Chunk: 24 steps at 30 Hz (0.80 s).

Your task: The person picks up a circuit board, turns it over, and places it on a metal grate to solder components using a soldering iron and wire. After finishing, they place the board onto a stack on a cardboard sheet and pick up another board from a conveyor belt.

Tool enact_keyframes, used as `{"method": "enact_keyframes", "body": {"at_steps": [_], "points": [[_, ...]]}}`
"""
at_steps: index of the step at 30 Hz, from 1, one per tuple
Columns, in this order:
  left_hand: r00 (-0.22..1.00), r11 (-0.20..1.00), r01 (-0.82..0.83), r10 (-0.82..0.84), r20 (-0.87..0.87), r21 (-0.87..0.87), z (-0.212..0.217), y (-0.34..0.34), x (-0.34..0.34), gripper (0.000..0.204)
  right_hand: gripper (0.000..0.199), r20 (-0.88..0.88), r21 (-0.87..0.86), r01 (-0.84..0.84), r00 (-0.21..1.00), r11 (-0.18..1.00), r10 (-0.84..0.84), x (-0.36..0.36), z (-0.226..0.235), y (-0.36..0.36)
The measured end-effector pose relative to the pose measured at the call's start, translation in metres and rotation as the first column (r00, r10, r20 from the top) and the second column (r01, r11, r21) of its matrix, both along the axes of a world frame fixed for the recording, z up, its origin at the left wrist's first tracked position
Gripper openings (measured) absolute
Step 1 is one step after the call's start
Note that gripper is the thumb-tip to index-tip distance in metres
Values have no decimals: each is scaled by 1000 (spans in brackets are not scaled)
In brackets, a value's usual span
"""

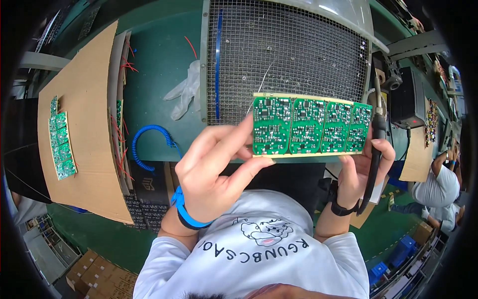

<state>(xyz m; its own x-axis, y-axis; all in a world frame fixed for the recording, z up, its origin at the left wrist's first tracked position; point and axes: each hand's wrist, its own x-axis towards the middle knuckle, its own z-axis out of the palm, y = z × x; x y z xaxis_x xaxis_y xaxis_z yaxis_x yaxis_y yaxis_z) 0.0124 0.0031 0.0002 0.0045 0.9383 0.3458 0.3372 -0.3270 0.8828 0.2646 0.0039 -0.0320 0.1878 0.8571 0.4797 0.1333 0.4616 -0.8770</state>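
a green circuit board panel [307,127] is held up in front of the person's chest, over the near edge of the counter [169,47]. it is a long rectangle of four sections side by side, crowded with small black, white and silvery parts, with pale yellow strips along both long edges. its populated face shows, and it tilts slightly down toward the right.

both hands are closed on it: the left hand [211,167] pinches the left end, with a blue strap [188,212] around the wrist, and the right hand [353,182] grips the lower right corner, a black band [342,209] on that wrist. a thin silvery wire [263,77] rises by the left fingertips. a black-handled soldering iron [379,124] lies across the right fingers; whether they grip it is unclear.

the counter is dark green. on it, a framed metal mesh [294,45] crossed by a blue strip [218,60] sits beyond the panel, with a crumpled whitish glove [185,92] beside it. nearer are a blue coiled cord [144,142] and red wires [119,144], next to a cardboard sheet [92,129] bearing another green panel [61,147].

around lie a green floor [107,219], cardboard boxes [94,274], blue bins [401,251] and, to the right, people in pale shirts [438,184].
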Motion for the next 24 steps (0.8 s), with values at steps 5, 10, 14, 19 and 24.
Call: {"method": "enact_keyframes", "body": {"at_steps": [5, 10, 14, 19, 24], "points": [[999, 999, 35, -34, -29, 42, 6, -4, -3, 58, 63, -15, -32, -20, 1000, 999, 19, 4, 2, -8], [998, 998, 46, -45, -37, 49, 8, -7, -3, 58, 64, -6, 5, 6, 1000, 1000, -5, 3, 5, -12], [998, 996, 45, -42, -36, 77, 9, -8, -2, 58, 65, -30, -2, 10, 999, 1000, -11, 1, 8, -14], [998, 995, 46, -41, -55, 85, 11, -10, 0, 59, 66, -22, 3, 14, 1000, 1000, -14, 3, 9, -15], [999, 996, 41, -38, -31, 85, 9, -11, 2, 58, 66, -20, 1, 31, 999, 1000, -31, 3, 9, -18]]}}
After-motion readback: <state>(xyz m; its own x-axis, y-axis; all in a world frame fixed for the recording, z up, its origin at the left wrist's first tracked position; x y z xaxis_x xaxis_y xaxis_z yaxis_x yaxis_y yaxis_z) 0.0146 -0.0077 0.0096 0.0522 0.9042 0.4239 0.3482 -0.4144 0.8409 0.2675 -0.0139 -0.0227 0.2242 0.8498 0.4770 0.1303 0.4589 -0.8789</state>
